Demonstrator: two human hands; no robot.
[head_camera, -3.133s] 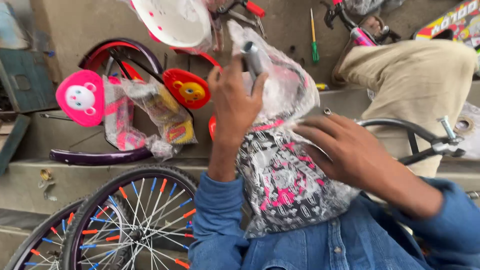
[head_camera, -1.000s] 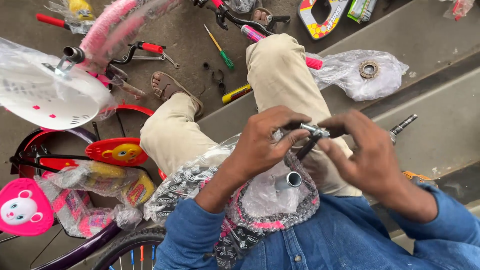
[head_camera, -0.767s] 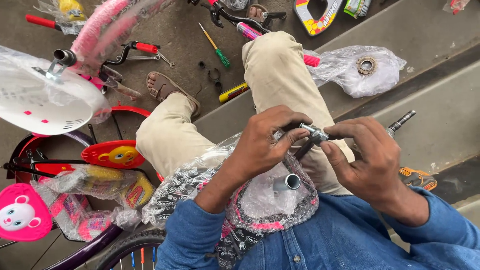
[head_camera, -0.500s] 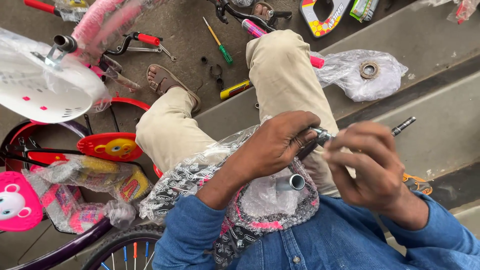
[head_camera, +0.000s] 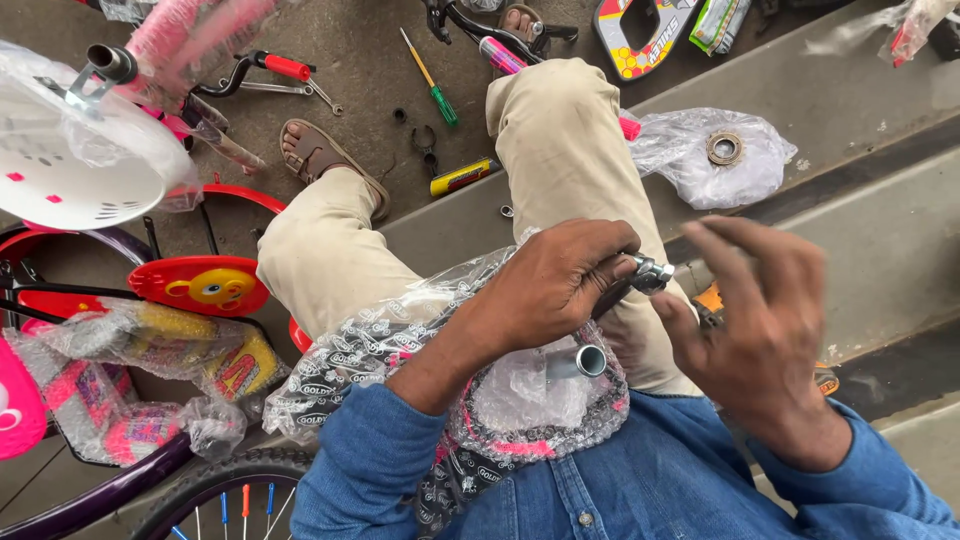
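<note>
While left hand (head_camera: 560, 285) fingers grip one metal clamp (head_camera: 650, 272) | right hand (head_camera: 755, 320) fingers spread | one tube (head_camera: 590, 360)

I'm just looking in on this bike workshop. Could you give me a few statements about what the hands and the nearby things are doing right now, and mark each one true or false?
1. The left hand grips a small metal fitting. True.
2. The right hand is closed around that fitting. False: its fingers are spread open beside it, apart.
3. A plastic-wrapped bicycle part with a short metal tube lies on the person's lap. True.
4. The green-handled screwdriver is in the right hand. False: it lies on the ground.
5. A metal ring rests on a clear plastic bag. True.
</note>
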